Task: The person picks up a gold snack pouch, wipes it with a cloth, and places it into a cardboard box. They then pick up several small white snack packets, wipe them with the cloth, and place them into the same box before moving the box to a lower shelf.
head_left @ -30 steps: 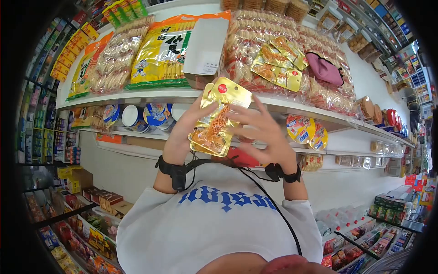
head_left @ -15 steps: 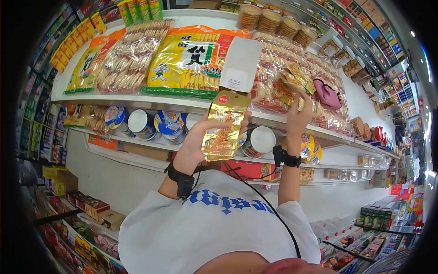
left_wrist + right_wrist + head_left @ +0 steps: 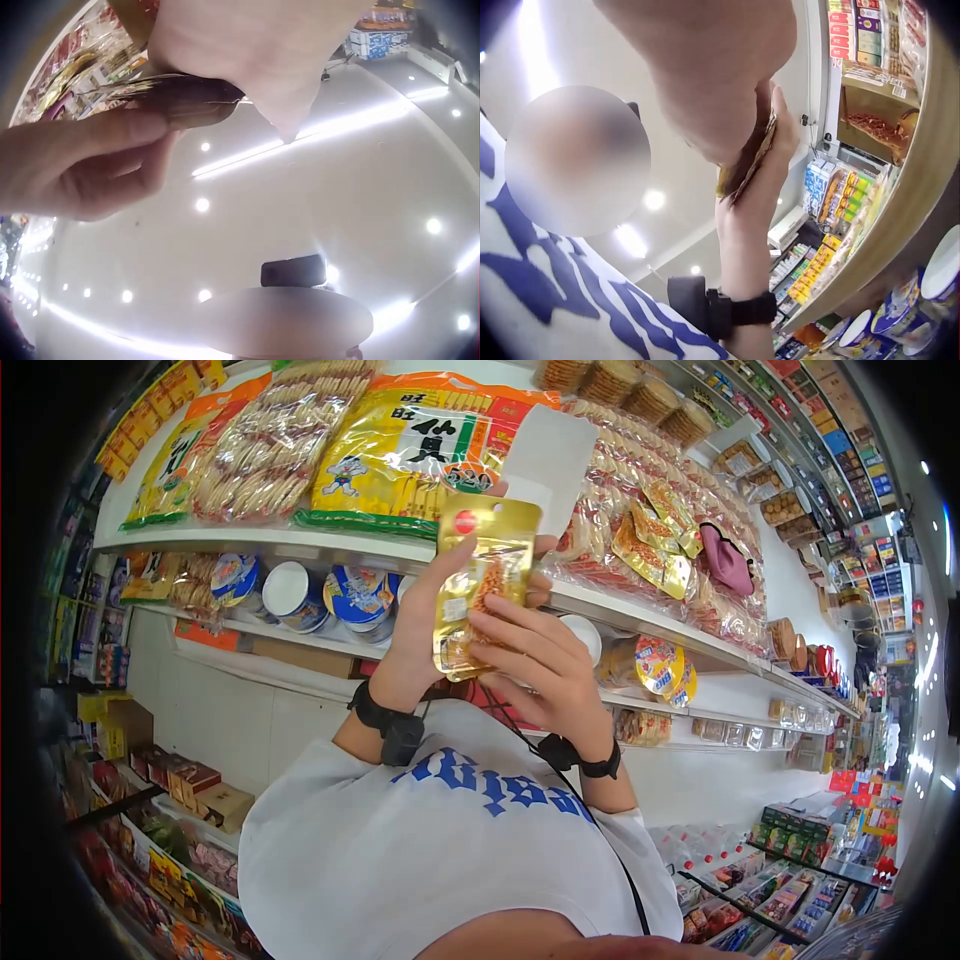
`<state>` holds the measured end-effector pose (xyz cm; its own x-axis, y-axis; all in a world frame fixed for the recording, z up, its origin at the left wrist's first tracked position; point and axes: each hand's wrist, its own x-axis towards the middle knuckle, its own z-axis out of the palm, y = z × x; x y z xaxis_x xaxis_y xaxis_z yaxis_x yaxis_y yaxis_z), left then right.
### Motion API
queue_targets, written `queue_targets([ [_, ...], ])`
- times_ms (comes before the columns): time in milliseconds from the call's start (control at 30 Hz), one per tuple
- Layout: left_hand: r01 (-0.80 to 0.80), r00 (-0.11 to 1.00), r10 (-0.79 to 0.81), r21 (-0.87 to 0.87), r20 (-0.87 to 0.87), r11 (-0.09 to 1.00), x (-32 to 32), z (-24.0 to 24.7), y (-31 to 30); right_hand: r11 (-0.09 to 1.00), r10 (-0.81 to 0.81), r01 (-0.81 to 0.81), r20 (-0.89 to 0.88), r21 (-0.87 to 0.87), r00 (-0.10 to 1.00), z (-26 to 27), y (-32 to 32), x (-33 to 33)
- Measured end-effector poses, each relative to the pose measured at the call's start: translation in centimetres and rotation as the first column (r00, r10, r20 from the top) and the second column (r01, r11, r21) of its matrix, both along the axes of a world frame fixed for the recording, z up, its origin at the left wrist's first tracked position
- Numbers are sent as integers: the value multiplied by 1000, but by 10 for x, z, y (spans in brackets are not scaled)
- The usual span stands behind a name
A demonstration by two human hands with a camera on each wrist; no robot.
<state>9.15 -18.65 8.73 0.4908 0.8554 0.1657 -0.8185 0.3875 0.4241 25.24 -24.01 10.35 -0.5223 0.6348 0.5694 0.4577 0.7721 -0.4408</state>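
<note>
Upright in the head view, a small stack of gold packets (image 3: 490,545) is held by my left hand (image 3: 412,622), its thumb across the front and fingertips showing past the far edge. My right hand (image 3: 552,668) rests relaxed fingers on the lower front of the stack, from the right. In the left wrist view the dark underside of the packets (image 3: 195,101) lies between my left hand (image 3: 240,49) and my right hand (image 3: 97,154). The right wrist view shows the packets (image 3: 750,161) edge-on beside my left hand (image 3: 781,131), partly hidden by my right hand (image 3: 712,82).
More gold packets (image 3: 650,540) and a pink pouch (image 3: 726,558) lie on bagged crackers on the upper shelf (image 3: 640,610). A white box (image 3: 550,460) stands behind the held stack, beside large yellow cracker bags (image 3: 400,460). Tubs (image 3: 290,595) stand on the shelf below.
My right hand reached to the gold packets on the shelf, then came back left to the held stack. My left hand keeps its grip; a white label now shows on the front packet.
</note>
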Motion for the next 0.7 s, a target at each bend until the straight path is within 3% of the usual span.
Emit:
queue_targets([
  [67, 42, 999, -41, -41, 23, 998, 3, -8, 3, 996, -83, 75, -143, -56, 986, 0, 1, 8],
  [100, -32, 999, 28, -112, -33, 993, 5, -4, 0, 990, -125, 109, -209, -85, 970, 0, 2, 14],
  [167, -21, 1000, 19, -138, -17, 990, 1, -4, 0, 933, -353, 360, -281, -27, 893, -19, 27, 51],
  [233, -44, 998, 39, -154, -39, 987, -4, -5, 1, 774, -619, 632, -247, -32, 745, -22, 59, 79],
  [333, 41, 998, -31, -215, 52, 976, -6, -15, 2, 527, -812, 827, -171, 195, 558, -74, 105, 123],
  [433, -18, 999, 14, -144, -30, 989, -4, -11, 1, 533, -838, 846, -134, 10, 530, -93, 115, 149],
  [567, -46, 995, 32, -156, -92, 987, -4, -9, -1, 473, -844, 871, -216, 132, 491, -67, 101, 148],
  [667, -60, 995, 48, -134, -92, 989, -2, -10, 1, 615, -683, 780, -572, -117, 454, -35, 82, 116],
  [700, -60, 994, 47, -129, -99, 990, -1, -10, 2, 672, -614, 738, -602, -60, 510, -23, 70, 97],
])
